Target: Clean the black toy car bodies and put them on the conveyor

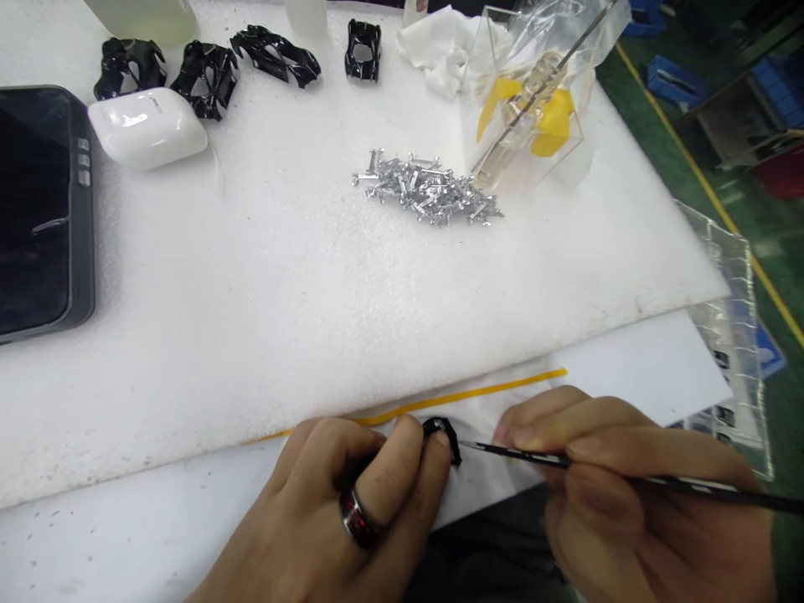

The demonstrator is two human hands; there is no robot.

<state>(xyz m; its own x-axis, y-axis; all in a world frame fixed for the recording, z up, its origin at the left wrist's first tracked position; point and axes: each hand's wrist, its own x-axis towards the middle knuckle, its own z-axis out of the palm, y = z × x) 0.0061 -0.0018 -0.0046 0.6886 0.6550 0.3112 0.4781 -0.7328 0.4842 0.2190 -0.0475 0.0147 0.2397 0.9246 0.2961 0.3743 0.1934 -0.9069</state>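
Note:
My left hand [342, 511], with a dark ring on one finger, is closed around a small glossy black part [443, 434] at the table's front edge. My right hand [634, 494] grips a thin black brush [659, 481] like a pen, its tip touching the black part. A heap of several small silver metal pieces [430, 188] lies on the white foam sheet [314, 285] further back. Several glossy black toy car shells [207, 75] sit in a row at the far left of the foam.
A white earbud case [147, 127] and a dark tablet [41, 213] lie at the left. A clear plastic box with yellow pieces [533, 109] and a white cloth [440, 46] stand at the back right. A yellow tape line [477, 392] runs along the foam's front edge.

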